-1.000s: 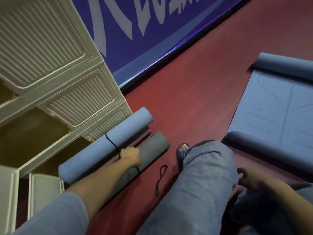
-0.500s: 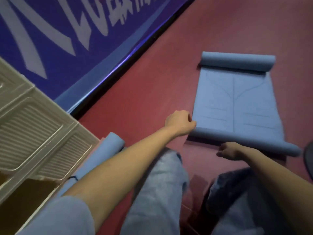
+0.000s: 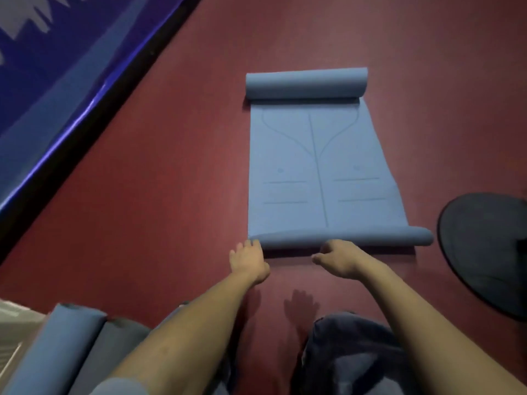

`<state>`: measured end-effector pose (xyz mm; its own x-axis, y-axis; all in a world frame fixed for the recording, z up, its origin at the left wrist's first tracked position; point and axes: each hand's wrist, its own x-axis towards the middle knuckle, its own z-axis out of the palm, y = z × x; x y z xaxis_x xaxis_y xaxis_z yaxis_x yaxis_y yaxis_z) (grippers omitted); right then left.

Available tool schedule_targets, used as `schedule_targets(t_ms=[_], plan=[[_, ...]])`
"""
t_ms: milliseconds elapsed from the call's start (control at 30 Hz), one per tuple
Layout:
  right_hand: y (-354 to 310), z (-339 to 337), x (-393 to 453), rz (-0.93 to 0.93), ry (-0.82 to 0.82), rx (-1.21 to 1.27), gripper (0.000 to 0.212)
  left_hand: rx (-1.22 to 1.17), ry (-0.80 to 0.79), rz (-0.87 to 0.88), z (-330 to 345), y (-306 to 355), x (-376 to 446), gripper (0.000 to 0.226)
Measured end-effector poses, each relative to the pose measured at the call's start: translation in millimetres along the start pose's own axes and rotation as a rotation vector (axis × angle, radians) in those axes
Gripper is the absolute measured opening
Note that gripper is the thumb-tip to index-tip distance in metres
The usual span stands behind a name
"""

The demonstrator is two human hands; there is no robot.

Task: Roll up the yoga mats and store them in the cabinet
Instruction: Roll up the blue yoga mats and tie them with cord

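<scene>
Blue yoga mat (image 3: 319, 172) lies on the red floor (image 3: 176, 166), flat through its middle with both ends curled into rolls, the far one thicker. Faint lines run down its face: 1 centre stripe, 2 curves branching near the top, short bars lower down. Left hand (image 3: 248, 260) sits at the near roll's left end, fingers straight, tips touching it. Right hand (image 3: 340, 259) rests against the roll near its middle, fingers bent onto it. Bottom left, 2 rolled mats (image 3: 65, 352) lie side by side, 1 blue, 1 grey.
</scene>
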<state>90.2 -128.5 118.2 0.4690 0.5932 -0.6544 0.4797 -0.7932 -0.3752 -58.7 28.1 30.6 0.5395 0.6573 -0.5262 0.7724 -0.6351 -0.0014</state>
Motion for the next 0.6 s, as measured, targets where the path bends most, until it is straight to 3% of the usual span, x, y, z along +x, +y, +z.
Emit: schedule_targets(t_ms=[100,267,367,400,500,600], plan=[[-10,-9,10,-0.033,0.077,0.031,0.032,-0.046,0.037,0.005,17,35,54,0.071],[2,-15,15,-0.015,0.025,0.083,0.043,0.161,-0.009,0.291,59,74,113,0.084],[7,-22,18,-0.004,0.041,0.134,0.048,0.123,-0.132,0.210,74,68,128,0.092],[7,-24,21,-0.010,0.041,0.149,0.049,0.110,-0.186,0.191,74,65,130,0.086],[7,-28,35,0.004,0.041,0.193,0.051,0.263,-0.218,0.282,67,66,136,0.038],[18,-22,57,0.039,0.036,0.169,0.046,0.377,-0.153,0.382,52,76,129,0.031]])
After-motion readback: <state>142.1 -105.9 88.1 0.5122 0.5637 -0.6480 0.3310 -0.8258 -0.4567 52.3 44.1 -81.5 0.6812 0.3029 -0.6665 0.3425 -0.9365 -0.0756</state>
